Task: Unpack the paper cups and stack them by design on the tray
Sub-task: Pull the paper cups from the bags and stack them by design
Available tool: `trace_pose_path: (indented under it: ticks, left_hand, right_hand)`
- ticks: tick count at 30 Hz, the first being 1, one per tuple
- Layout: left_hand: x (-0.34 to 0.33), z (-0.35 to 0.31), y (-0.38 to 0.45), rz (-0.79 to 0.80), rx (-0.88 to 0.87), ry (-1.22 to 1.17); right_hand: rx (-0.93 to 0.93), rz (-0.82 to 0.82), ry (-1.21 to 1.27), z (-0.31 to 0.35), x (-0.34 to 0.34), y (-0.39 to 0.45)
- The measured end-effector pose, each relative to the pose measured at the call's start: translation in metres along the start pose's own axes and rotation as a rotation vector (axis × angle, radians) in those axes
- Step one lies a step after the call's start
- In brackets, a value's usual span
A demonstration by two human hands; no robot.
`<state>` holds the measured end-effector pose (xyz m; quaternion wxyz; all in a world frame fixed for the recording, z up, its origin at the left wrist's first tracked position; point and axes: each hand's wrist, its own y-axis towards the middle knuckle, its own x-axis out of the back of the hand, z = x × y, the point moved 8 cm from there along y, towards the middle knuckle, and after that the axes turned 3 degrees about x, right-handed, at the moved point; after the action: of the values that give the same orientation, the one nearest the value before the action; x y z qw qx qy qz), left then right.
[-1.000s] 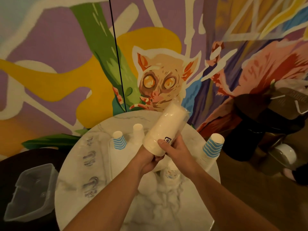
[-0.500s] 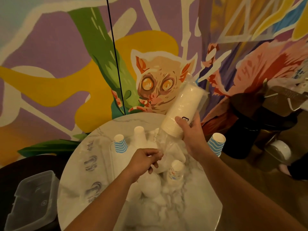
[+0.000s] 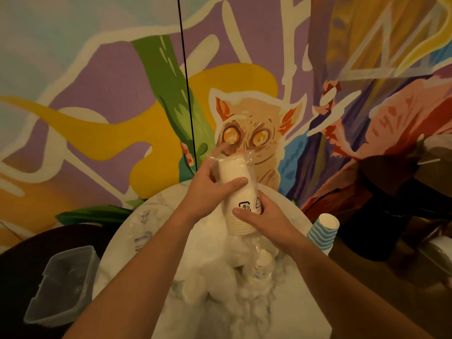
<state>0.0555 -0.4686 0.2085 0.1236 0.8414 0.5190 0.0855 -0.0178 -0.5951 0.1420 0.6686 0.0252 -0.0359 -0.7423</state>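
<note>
A sleeve of plain white paper cups (image 3: 238, 192) in clear plastic wrap stands nearly upright above the round marble table (image 3: 137, 228). My left hand (image 3: 208, 189) grips its upper part, thumb across the front. My right hand (image 3: 263, 220) holds the lower part near a black printed mark. A stack of blue-striped cups (image 3: 322, 232) leans at the table's right edge. Loose clear wrap (image 3: 220, 285) and a small printed cup (image 3: 260, 267) lie under my hands. The tray is hidden behind my arms.
A clear plastic container (image 3: 61, 285) sits on a dark surface at the lower left. A dark stool or bin (image 3: 381, 204) stands to the right of the table. A painted mural wall (image 3: 97, 94) rises right behind the table.
The sleeve swung from tilted up and right back to the centre and nearly upright. My left hand, which had dropped to the loose wrap, came up and took hold of the sleeve's top.
</note>
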Motion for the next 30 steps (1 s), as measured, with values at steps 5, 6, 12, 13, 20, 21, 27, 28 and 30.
trace_pose_path:
  ticks: [5,6,12,13,20,21,27,28,30]
  left_hand:
    - [0.004,-0.016,0.003,-0.167,-0.055,0.037]
    - [0.005,-0.018,0.004,-0.193,-0.06,0.017]
    - [0.001,-0.02,0.008,-0.233,-0.055,0.042]
    - [-0.002,-0.019,0.009,-0.231,-0.053,0.045]
    - [-0.023,-0.024,0.012,-0.243,-0.085,0.099]
    - [-0.028,-0.025,0.013,-0.222,-0.091,0.103]
    - [-0.068,0.007,0.004,0.148,0.044,0.098]
    - [-0.074,0.012,0.001,0.182,0.056,0.137]
    - [-0.083,0.019,-0.001,0.197,0.07,0.136]
  right_hand:
    - [-0.061,0.103,0.154,-0.023,0.002,-0.009]
    - [-0.095,0.136,0.169,-0.031,0.002,-0.013]
    - [-0.18,0.146,0.305,-0.048,0.008,-0.029]
    - [-0.181,0.131,0.328,-0.048,0.009,-0.03]
    - [-0.168,0.077,0.423,-0.05,0.024,-0.039]
    - [-0.171,0.07,0.433,-0.052,0.026,-0.041]
    - [-0.202,-0.027,0.53,-0.058,0.041,-0.058]
    - [-0.199,-0.032,0.551,-0.06,0.044,-0.061]
    - [-0.184,-0.07,0.564,-0.065,0.053,-0.066]
